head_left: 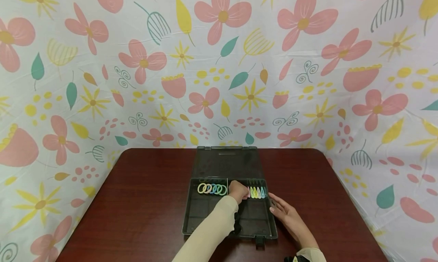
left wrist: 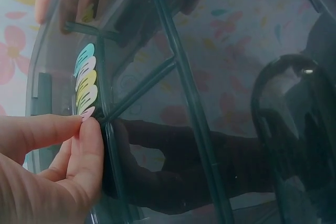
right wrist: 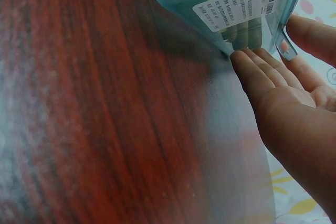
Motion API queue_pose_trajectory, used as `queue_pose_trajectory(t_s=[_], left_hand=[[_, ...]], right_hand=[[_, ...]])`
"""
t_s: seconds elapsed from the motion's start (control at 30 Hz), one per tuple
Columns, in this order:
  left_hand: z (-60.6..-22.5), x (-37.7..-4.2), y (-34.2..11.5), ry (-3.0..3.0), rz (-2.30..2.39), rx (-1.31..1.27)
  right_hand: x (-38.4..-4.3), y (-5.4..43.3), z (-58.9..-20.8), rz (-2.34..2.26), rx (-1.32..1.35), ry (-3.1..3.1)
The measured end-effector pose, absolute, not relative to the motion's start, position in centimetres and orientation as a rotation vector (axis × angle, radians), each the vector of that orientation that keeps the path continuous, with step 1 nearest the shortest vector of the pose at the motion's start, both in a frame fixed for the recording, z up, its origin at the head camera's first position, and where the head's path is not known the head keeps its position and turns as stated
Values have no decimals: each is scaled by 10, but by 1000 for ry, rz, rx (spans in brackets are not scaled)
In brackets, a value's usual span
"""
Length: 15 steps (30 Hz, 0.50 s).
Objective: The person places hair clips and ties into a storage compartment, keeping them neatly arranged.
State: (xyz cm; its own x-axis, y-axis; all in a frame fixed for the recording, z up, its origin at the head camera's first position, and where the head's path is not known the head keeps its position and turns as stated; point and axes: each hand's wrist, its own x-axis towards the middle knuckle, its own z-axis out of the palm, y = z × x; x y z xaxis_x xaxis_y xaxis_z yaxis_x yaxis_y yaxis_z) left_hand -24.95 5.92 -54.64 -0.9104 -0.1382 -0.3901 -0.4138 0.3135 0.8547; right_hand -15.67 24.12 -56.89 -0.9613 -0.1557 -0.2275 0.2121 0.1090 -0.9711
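Note:
A dark see-through plastic box [head_left: 253, 215] lies on the table with its lid [head_left: 227, 164] folded back. My left hand [head_left: 238, 191] reaches into its upper right compartment. In the left wrist view, thumb and forefinger pinch a pink snap hair clip [left wrist: 87, 113] at the near end of an overlapping row. The other hair clips [head_left: 257, 192] are yellow, whitish and blue. Outside the box's right wall is my right hand [head_left: 290, 218], its extended fingertips touching the side, as the right wrist view shows. Several pastel rings [head_left: 212, 189] overlap in the upper left compartment.
Thin dividers [left wrist: 178, 61] split the box into compartments. A latch [head_left: 260, 241] sticks out at its front edge. A white printed label [right wrist: 239, 6] is on the box's side. Beneath is a dark red wooden table [head_left: 147, 201], with a flower-patterned cloth [head_left: 219, 72] hanging behind.

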Motion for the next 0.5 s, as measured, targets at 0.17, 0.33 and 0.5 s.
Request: queue_pose_trajectory(t_s=[0.17, 0.33, 0.5], left_hand=[[-546, -249, 59, 2340, 1638, -507], [-546, -249, 60, 2336, 1635, -514], [-546, -249, 60, 2338, 1627, -530]], right_hand=[[-156, 241, -569, -1928, 52, 2125], [-156, 241, -569, -1929, 51, 2127], [-157, 241, -569, -1926, 61, 2125]])
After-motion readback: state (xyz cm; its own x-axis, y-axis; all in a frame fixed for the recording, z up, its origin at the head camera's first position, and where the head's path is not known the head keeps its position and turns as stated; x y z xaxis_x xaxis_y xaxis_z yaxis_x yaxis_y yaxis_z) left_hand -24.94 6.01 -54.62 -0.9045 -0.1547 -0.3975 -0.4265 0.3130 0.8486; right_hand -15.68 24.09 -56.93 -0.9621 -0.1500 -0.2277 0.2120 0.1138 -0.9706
